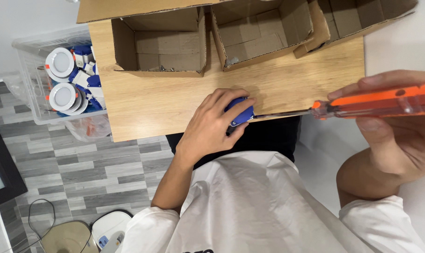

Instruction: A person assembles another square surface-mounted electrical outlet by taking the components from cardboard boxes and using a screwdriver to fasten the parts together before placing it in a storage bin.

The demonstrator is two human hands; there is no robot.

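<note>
Cardboard boxes (161,44) behind both hands.

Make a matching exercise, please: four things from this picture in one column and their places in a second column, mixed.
1. screwdriver
2. blue part
3. cardboard boxes
4. round white lamps

a. inside the clear plastic bin
b. in the right hand
c. at the far side of the wooden table
d. under the left hand

Pairs: 1-b, 2-d, 3-c, 4-a

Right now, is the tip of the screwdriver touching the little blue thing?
Touching. The head view shows the screwdriver shaft's tip meeting the edge of the blue part held in the left hand, with no gap visible.
</note>
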